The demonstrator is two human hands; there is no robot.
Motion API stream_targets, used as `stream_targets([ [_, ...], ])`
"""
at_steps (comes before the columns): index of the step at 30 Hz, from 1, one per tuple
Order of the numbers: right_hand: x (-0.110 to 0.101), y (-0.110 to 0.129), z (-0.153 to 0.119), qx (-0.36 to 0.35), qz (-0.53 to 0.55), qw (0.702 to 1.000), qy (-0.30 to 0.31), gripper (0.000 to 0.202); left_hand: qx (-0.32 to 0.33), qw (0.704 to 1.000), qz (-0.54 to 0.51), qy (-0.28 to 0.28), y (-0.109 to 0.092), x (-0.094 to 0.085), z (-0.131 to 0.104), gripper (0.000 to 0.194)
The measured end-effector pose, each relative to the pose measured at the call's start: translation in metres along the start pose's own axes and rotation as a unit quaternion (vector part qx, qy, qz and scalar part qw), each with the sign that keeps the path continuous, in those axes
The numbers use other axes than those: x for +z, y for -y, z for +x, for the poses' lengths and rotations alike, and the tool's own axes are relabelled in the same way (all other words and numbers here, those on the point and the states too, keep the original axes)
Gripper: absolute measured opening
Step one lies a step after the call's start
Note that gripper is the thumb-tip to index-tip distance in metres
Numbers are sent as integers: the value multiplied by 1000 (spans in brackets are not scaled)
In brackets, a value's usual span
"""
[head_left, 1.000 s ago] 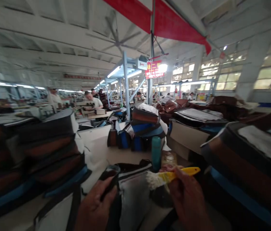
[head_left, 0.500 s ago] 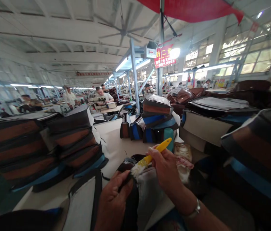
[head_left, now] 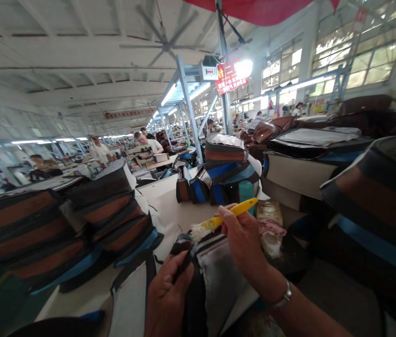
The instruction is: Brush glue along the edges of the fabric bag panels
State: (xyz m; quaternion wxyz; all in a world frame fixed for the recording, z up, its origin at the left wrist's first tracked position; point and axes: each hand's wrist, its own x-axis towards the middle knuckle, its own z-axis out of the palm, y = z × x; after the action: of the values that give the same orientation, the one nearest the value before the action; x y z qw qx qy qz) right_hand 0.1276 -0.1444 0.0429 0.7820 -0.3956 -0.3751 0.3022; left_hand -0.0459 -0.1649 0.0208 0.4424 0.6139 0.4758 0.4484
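Note:
In my right hand [head_left: 245,243] is a yellow-handled brush [head_left: 238,208], its pale bristles coated with white stuff. The bristle tip lies at the top edge of a dark fabric piece [head_left: 215,276] with a grey panel; whether it touches cannot be made out. My left hand [head_left: 169,290] pinches that piece's dark edge between thumb and fingers. To the left of this hand lies another dark-edged piece with a light panel [head_left: 129,290]. Beyond the right hand stand a teal bottle [head_left: 246,191] and a stained, pale container [head_left: 270,214] with a pinkish cloth [head_left: 271,228] on it.
Stacked black, brown and blue fabric pieces [head_left: 113,210] rise at the left, with more stacks [head_left: 369,196] at the right. Smaller pieces [head_left: 227,161] are piled at the back of the white table [head_left: 169,217]. Several people work farther off at sewing machines.
The brush has moved up along the piece's edge, away from my left fingers, and its handle lies flatter. My left hand keeps its pinch. The camera view has shifted slightly.

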Motion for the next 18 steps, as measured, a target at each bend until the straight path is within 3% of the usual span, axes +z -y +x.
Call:
stream_targets([
  [6, -6, 5, -7, -16, -53, 998, 23, 27, 22, 997, 64, -22, 5, 0, 2, 42],
  [10, -30, 17, -3, -39, -19, 996, -78, 26, 69, 990, 115, -39, 0, 1, 5, 38],
  [13, -65, 34, -3, -30, -7, 987, -156, 29, 111, 981, 154, -49, -7, -1, 11, 36],
  [18, -150, 66, -18, -105, -220, 940, -238, 31, 200, 954, 223, -23, -30, -20, 30, 28],
])
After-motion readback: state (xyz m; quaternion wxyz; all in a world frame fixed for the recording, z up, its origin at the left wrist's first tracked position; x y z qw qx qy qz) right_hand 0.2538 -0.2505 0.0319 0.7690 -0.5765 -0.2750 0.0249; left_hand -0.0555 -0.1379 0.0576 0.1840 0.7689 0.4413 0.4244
